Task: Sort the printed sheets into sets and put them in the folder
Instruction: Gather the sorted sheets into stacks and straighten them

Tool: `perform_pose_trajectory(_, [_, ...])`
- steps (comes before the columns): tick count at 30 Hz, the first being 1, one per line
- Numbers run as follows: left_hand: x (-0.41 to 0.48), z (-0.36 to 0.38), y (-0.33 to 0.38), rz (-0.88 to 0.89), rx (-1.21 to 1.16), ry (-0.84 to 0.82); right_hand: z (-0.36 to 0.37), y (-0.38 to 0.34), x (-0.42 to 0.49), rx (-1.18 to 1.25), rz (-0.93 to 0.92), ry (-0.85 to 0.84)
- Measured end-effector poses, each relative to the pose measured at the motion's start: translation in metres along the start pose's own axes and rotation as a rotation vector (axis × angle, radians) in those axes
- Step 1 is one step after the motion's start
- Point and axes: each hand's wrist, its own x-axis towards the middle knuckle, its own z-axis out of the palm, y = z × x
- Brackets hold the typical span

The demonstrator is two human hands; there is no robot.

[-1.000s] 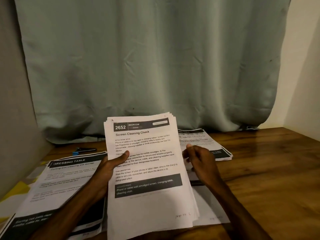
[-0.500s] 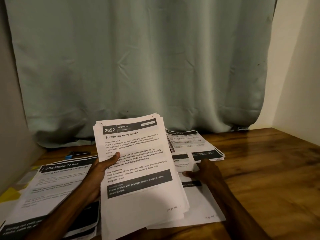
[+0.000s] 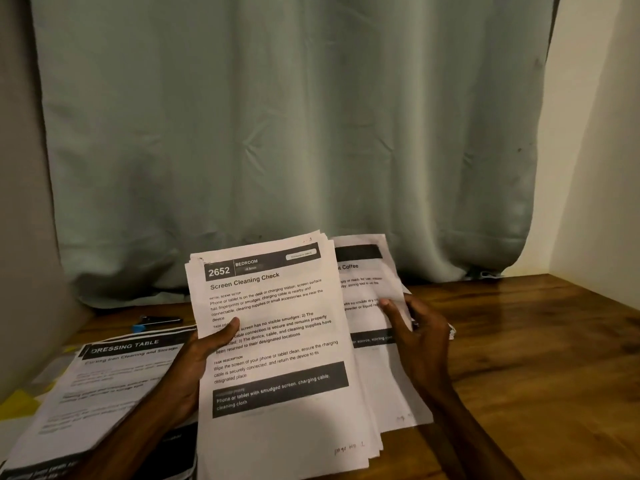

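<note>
Head view showed the left hand (image 3: 204, 355) gripping a stack (image 3: 277, 344) of printed sheets by its left edge. Its thumb lay across the front page and its fingers were hidden behind. The stack stood tilted up toward the camera. Its top page was headed "2652 BEDROOM, Screen Cleaning Check", with a handwritten note near the bottom right corner.

The right hand (image 3: 419, 341) pinched a sheet (image 3: 367, 282) near its right edge, thumb on the printed face and fingers curled behind. This sheet, its heading ending in "Coffee", rose just right of the left hand's grip. Its left part was tucked behind the stack and its top reached about as high as the stack's. Whether the right hand held one sheet or several could not be told. A white paper edge poked out past that hand's knuckles, on the side away from the stack.

Left of and below the left hand's grip, a pile (image 3: 114, 375) headed "DRESSING TABLE" lay flat on the wooden table (image 3: 536, 358), with the left forearm crossing its near corner. Beyond the pile, farther from the grip, lay a dark pen (image 3: 156, 322) with a blue end. A yellow patch (image 3: 20, 403) showed at the pile's far left edge, and what it was could not be told. A curtain (image 3: 277, 133) hung behind both grips.
</note>
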Motion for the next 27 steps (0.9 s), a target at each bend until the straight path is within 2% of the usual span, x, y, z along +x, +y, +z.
perform_pose_trajectory(4, [0.002,-0.003,-0.003,-0.010,-0.002,0.006,0.000,-0.004,0.004,0.231,0.182,-0.044])
perform_pose_trajectory(13, [0.001,-0.001,-0.001,0.009,0.010,0.007,0.002,-0.018,0.002,0.413,0.343,-0.056])
perform_pose_trajectory(27, [0.001,-0.001,0.001,0.059,0.004,0.064,0.015,-0.029,-0.005,0.481,0.526,-0.181])
